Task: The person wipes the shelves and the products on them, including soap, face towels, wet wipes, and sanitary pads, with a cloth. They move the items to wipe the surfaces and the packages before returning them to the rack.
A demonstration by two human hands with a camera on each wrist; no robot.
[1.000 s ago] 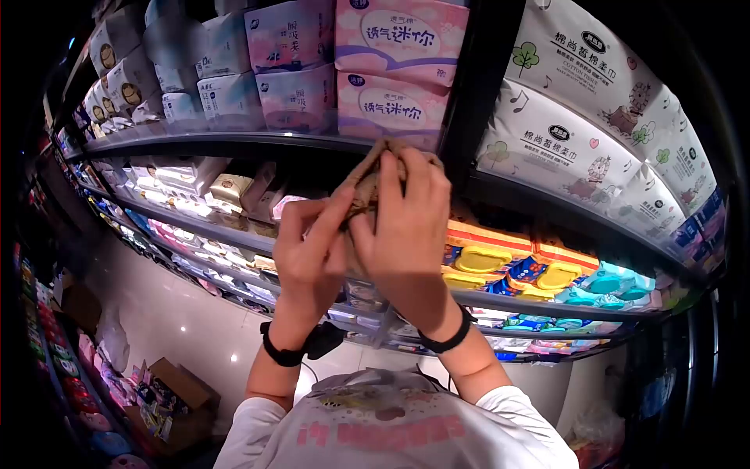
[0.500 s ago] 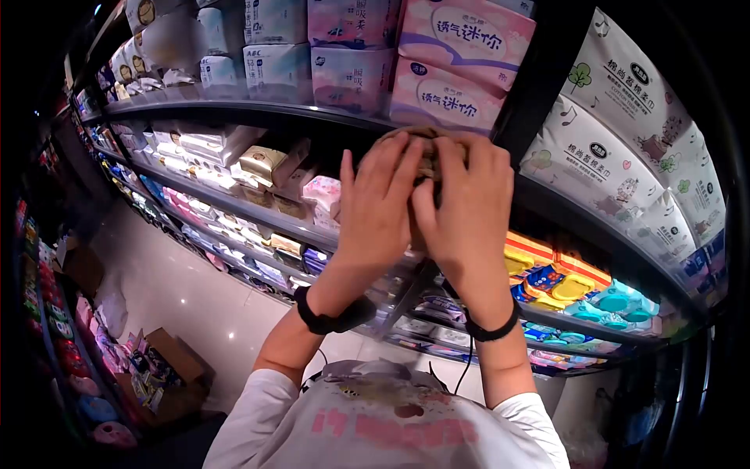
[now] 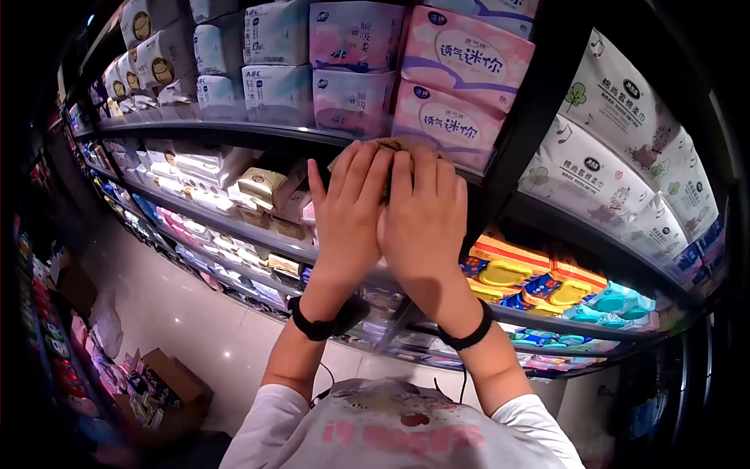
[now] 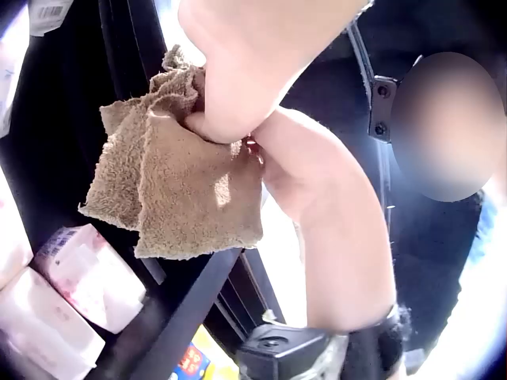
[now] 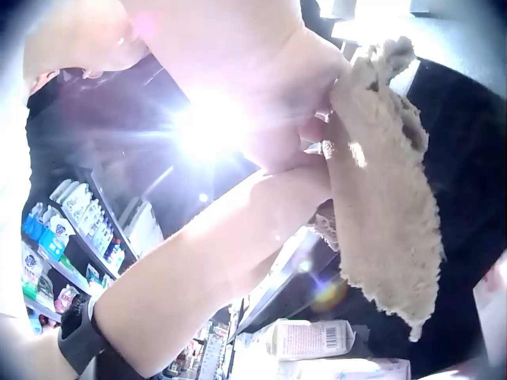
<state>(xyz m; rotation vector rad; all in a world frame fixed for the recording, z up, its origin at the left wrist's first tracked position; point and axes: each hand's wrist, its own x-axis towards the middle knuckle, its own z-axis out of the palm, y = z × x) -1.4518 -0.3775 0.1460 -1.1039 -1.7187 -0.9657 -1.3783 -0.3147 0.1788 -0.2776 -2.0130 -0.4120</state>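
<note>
nearest is a white short-sleeved shirt with pink lettering [image 3: 398, 422], two bare forearms running forward from its sleeves to black bands at the wrists.

beyond them the left hand [image 3: 349, 215] and the right hand [image 3: 426, 215] lie side by side and touch, backs up, fingers pointing forward. both appear to pinch one thing between them, a brown, rough-edged, folded terry cloth [image 4: 198, 186]; the left hand's outermost finger stands spread from the rest. in the left wrist view a thumb tip presses into the folds. how each remaining finger bends under the cloth i cannot tell.

the relation that matters, as i judge it: the cloth lies just ahead of the fingertips and beneath them, centred on the meeting of the two hands, so neither is clearly nearer. its longer run leads away from the bunched grip towards a loose, ragged edge, plainest in the right wrist view.

past the fingertips is the black shelf edge [image 3: 219, 127]; whether the cloth touches it the pictures do not settle. on that shelf, straight ahead, stand stacked pink-and-purple soft packs [image 3: 453, 127]. to their right, beyond a dark upright, are white soft packs with black oval logos [image 3: 590, 168].
</note>
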